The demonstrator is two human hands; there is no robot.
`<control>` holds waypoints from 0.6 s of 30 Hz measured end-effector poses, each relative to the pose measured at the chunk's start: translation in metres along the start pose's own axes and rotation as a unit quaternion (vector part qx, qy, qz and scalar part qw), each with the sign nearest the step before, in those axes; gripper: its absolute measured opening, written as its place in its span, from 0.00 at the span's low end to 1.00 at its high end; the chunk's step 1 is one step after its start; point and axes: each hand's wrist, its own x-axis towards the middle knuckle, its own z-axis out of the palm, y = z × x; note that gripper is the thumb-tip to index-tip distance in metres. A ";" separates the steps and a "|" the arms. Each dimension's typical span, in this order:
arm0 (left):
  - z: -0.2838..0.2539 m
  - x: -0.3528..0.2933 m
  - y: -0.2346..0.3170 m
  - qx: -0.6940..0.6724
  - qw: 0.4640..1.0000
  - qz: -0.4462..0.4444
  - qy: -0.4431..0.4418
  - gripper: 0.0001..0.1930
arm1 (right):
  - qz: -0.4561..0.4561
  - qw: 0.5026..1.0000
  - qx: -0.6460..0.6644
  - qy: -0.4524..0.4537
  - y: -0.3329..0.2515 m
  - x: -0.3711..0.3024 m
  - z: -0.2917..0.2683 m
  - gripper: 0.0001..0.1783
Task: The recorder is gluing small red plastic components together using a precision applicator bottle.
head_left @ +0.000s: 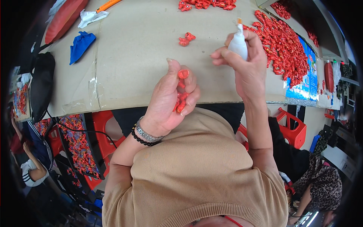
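My left hand curls around several small red figure pieces, held just over the table's near edge. One piece pokes up by the thumb, with a flat round face turned upward. In my right hand is a white squeeze bottle with an orange-tan tip pointing away from me. The fingers wrap round the bottle's body, and the two hands are apart. Beyond them, a small pair of red figures lies on the table.
A large heap of red figures covers the right side, partly on a blue printed sheet. More red figures lie at the far edge. At left are a blue cloth, white tissue and an orange tool. Red stools stand below.
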 end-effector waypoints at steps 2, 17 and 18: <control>-0.001 -0.003 0.001 -0.011 1.000 0.001 -0.006 0.27 | -0.010 1.000 -0.016 -0.012 0.003 0.012 0.005 0.16; -0.023 -0.017 0.012 -0.154 0.987 0.032 -0.029 0.21 | -0.161 0.815 -0.541 -0.133 0.023 0.048 0.033 0.13; -0.025 -0.017 0.012 -0.153 0.987 0.029 -0.035 0.21 | -0.160 0.815 -0.540 -0.136 0.024 0.048 0.032 0.13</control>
